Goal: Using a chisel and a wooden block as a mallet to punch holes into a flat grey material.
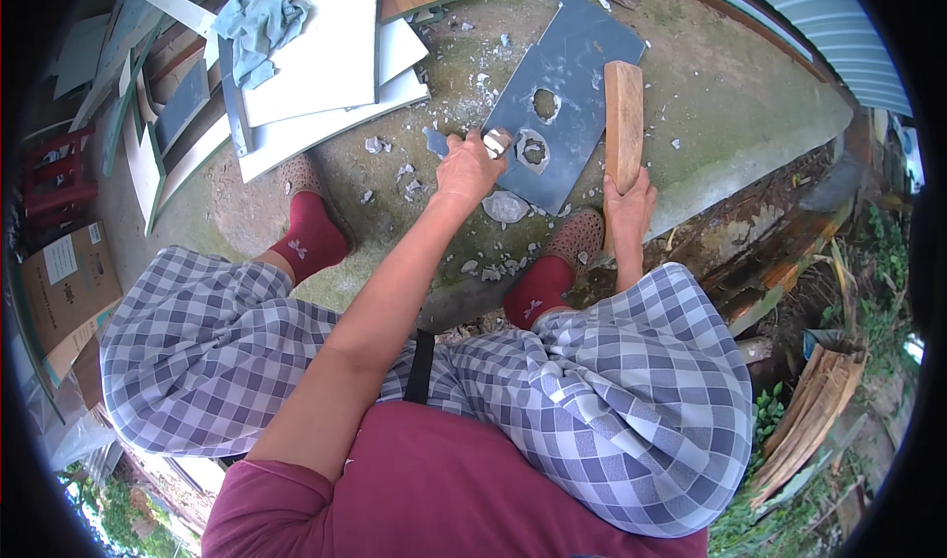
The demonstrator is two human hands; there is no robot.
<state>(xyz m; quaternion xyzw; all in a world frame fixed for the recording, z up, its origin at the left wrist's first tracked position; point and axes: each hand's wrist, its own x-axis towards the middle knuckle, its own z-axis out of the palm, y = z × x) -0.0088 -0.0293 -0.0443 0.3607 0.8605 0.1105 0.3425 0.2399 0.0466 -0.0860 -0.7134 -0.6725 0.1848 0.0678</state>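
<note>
Left hand: your left hand [472, 166] is closed around a small metal tool [496, 143] on the grey flat tile with two holes [567, 74].
Right hand: your right hand [628, 206] grips the pale wooden block [623, 119] lying on the tile.

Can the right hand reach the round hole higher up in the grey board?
Probably yes. The right hand grips the wooden block beside the grey board, and nothing lies between it and the upper hole.

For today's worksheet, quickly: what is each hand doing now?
Left hand: closed on a small metal tool.
Right hand: gripping the wooden block.
</note>
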